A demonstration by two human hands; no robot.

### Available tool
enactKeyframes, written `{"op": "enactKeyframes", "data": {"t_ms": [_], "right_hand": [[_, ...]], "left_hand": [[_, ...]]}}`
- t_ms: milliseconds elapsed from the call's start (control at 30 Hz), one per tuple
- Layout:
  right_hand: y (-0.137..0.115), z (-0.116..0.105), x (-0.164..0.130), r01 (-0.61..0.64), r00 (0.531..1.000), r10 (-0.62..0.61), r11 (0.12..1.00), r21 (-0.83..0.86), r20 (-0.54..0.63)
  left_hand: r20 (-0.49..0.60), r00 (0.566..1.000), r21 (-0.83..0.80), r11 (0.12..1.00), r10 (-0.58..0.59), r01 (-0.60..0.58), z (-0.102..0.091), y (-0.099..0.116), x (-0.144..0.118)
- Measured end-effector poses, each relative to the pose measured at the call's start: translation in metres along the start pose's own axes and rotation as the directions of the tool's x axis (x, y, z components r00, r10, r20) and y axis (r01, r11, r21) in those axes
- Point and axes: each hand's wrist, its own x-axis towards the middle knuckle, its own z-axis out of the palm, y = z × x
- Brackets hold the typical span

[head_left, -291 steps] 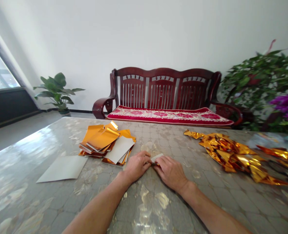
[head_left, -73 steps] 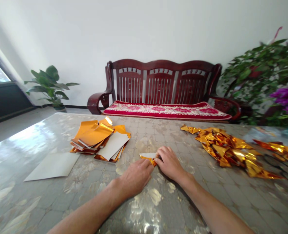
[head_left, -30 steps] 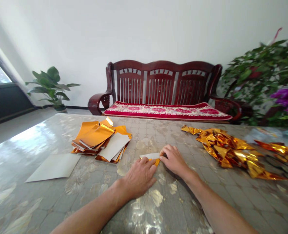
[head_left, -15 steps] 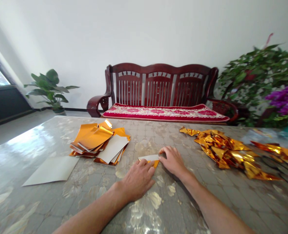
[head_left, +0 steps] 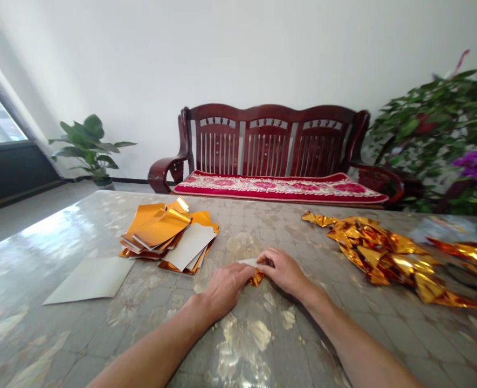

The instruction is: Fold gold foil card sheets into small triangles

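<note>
Between my two hands, on the tabletop, is a small folded piece of gold foil paper [head_left: 256,278], its pale backing showing along the far edge. My left hand [head_left: 227,288] is closed over its left side, with the fingertips pressed together on it. Curled fingers of my right hand [head_left: 281,269] pinch the right end of the same piece. Parts of the paper are covered by the fingers. Left of my hands lies a stack of gold foil sheets [head_left: 157,223], some turned pale side up. A heap of folded gold foil pieces [head_left: 378,250] lies to the right.
A single pale sheet [head_left: 90,280] lies flat at the left of the patterned table [head_left: 80,345]. Thin dark cords [head_left: 467,277] and clear plastic [head_left: 440,229] are at the right edge. Behind stand a wooden bench [head_left: 264,143] and potted plants [head_left: 90,145].
My right fingers have curled in toward my left hand. The foil paper shows less of its pale strip and more crinkled gold. The view has shifted slightly.
</note>
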Motion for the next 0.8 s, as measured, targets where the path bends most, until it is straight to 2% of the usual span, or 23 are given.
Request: {"op": "enactKeyframes", "data": {"t_ms": [100,233,433,633,800], "right_hand": [[0.001,-0.002,0.002,0.008,1.0,-0.009,0.999,-0.032,-0.02],[0.002,-0.005,0.004,0.041,0.999,-0.04,0.995,-0.087,0.009],[0.0,-0.012,0.006,0.054,0.997,-0.046,0.988,-0.143,0.056],[-0.006,-0.015,0.007,0.048,0.998,-0.04,0.985,-0.163,0.049],[-0.004,-0.012,0.008,-0.012,0.998,0.018,0.993,-0.119,0.052]], "left_hand": [[-0.072,0.983,-0.133,0.979,-0.166,0.156,0.006,-0.008,0.005],[-0.104,0.967,-0.187,0.959,-0.234,0.212,0.01,-0.01,0.011],[-0.164,0.935,0.045,0.945,-0.314,0.325,0.0,-0.008,0.014],[-0.082,0.913,0.04,0.914,-0.399,0.403,-0.007,-0.009,0.019],[-0.016,0.871,-0.017,0.871,-0.491,0.491,-0.009,-0.011,0.023]]}}
